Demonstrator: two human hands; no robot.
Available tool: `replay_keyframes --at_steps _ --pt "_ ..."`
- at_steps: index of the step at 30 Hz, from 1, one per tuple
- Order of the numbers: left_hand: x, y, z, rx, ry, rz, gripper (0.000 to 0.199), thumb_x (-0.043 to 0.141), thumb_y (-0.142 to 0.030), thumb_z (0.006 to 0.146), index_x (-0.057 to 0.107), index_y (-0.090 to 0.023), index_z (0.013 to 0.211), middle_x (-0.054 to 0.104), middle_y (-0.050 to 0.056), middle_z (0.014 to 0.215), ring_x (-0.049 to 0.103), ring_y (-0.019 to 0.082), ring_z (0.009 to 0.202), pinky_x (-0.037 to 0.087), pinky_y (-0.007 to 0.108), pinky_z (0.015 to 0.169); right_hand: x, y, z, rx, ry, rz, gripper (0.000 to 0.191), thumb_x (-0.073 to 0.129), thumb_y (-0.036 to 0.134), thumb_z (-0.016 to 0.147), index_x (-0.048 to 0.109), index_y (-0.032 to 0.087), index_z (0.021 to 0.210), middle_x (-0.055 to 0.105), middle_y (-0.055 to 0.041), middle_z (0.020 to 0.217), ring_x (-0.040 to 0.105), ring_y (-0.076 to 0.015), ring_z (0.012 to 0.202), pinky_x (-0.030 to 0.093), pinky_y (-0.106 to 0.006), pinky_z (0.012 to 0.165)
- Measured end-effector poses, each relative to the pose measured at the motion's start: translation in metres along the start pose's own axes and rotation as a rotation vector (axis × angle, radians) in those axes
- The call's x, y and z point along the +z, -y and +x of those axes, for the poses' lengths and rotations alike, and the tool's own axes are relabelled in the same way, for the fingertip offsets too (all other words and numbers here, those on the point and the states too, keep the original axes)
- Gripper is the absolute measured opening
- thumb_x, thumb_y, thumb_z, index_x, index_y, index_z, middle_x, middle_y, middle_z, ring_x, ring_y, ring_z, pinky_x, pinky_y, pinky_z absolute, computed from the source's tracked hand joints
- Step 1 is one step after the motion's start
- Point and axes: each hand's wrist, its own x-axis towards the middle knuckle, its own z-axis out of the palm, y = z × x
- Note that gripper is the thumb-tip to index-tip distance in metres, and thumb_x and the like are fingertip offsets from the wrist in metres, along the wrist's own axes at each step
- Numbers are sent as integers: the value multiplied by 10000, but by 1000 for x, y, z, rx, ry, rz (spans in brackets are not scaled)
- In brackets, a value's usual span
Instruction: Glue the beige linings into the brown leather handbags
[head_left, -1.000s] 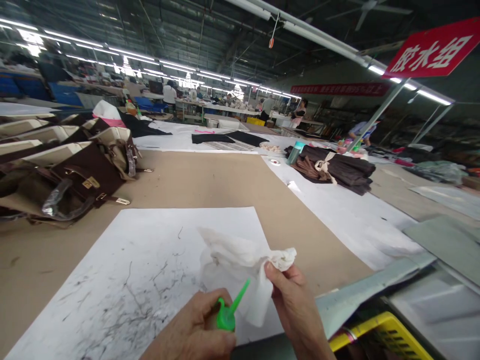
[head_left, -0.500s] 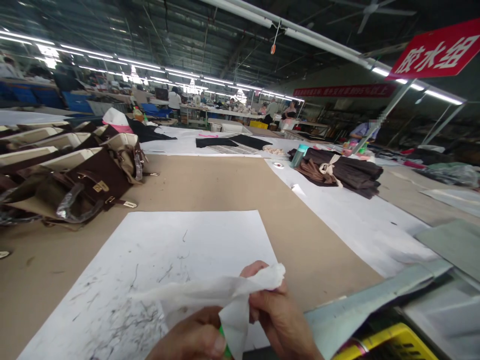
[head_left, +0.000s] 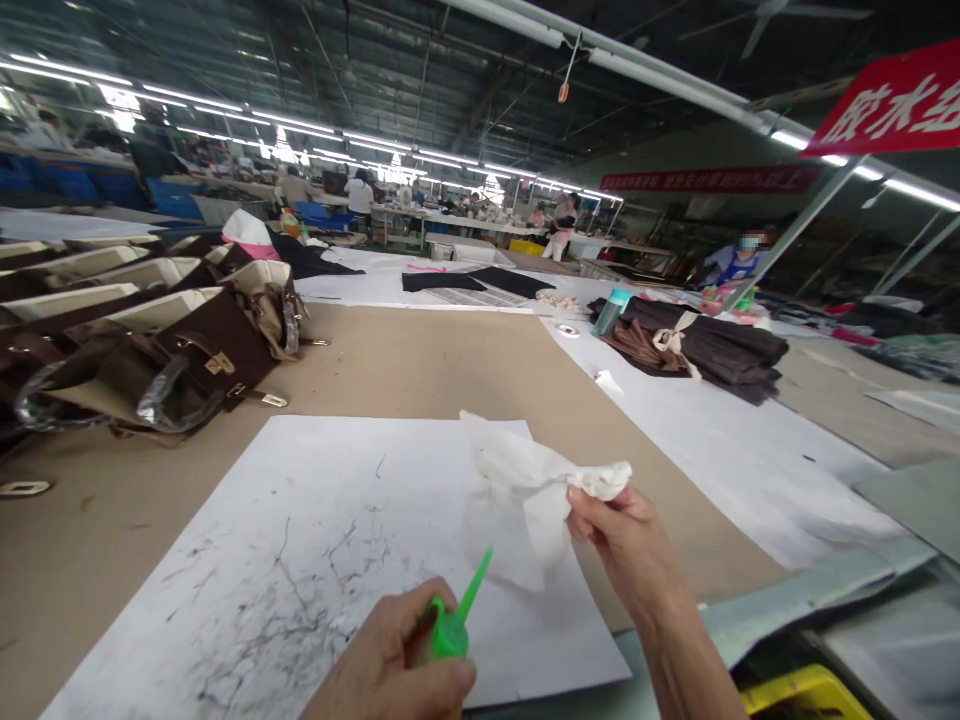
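My left hand (head_left: 405, 660) is wrapped round a bottle with a green nozzle cap (head_left: 451, 632), its thin tip tilted up to the right. My right hand (head_left: 619, 530) pinches a crumpled, thin white cloth (head_left: 540, 490) by one bunched end; the rest hangs to the left over the white sheet. That sheet (head_left: 420, 470), marked with dark streaks at its left, lies under both hands on the brown table covering (head_left: 442, 350).
Dark brown handbags (head_left: 217, 350) stand in rows at the left. Tied dark brown pieces (head_left: 712, 345) and a teal-capped bottle (head_left: 611, 312) lie at the right. A yellow crate (head_left: 795, 692) is at the lower right. People work farther back.
My right hand has moved up and right with the cloth, away from my left hand. The green nozzle, mostly covered before, now shows. The view has shifted slightly.
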Motion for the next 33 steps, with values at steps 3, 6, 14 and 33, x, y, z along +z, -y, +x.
replay_keyframes --at_steps 3,6,14,33 --pt "0 -11 10 65 -223 336 104 509 -251 687 431 -189 659 334 -67 550 345 98 570 261 215 544 2 -12 -18 77 102 -62 247 766 317 670 620 117 669 453 33 449 350 -62 422 272 -208 450" --pt "4 -3 18 94 -368 550 117 505 -280 717 448 -193 665 421 -53 568 410 114 579 297 221 556 6 -26 -34 116 168 -84 245 700 360 736 624 128 745 472 33 477 340 -57 419 256 -206 451" --pt "8 35 25 532 -660 1027 92 465 -132 722 494 -215 750 583 0 699 548 176 694 374 258 590 36 -40 -49 107 174 -176 193 654 242 708 624 155 878 560 12 628 422 -100 510 333 -222 489" --pt "-19 27 37 923 -811 1666 112 533 -133 788 589 -139 886 555 51 720 515 198 697 427 362 677 44 -21 -30 186 277 -409 133 603 240 713 538 160 628 391 65 455 310 -77 432 211 -224 434"
